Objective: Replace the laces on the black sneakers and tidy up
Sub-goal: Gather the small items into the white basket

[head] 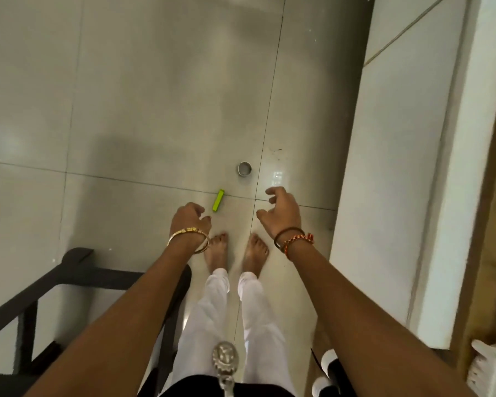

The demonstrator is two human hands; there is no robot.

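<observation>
Head view: person standing barefoot on a pale tiled floor (155,110), both arms stretched forward and down. Left hand (188,219) empty, fingers loosely curled. Right hand (281,213) empty, fingers spread and half bent. A green stick (218,200) lies on the floor between and just ahead of the hands; a small metal ring (244,169) stands beyond it, near a tile joint. Black sneakers (331,373) with white soles partly visible at the bottom edge, beside the right forearm. Dark chair (40,285) at lower left.

Left hand (190,219), right hand (281,213) empty above green stick (218,200), tape roll (244,169).
</observation>
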